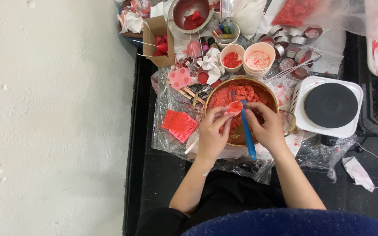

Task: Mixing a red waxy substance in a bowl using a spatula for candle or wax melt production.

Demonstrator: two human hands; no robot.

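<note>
Left hand: fingertips pinch a small red mould.
Right hand: grips the blue spoon.
Bowl: holds red crumbly mass, beneath both hands.
Hotplate: right of bowl.

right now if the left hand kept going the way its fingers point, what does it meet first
Probably the red-filled spoon its fingertips already touch, then the red crumbly mass in the round metal bowl beyond; the left hand points up and away, though depth is unclear.
</note>
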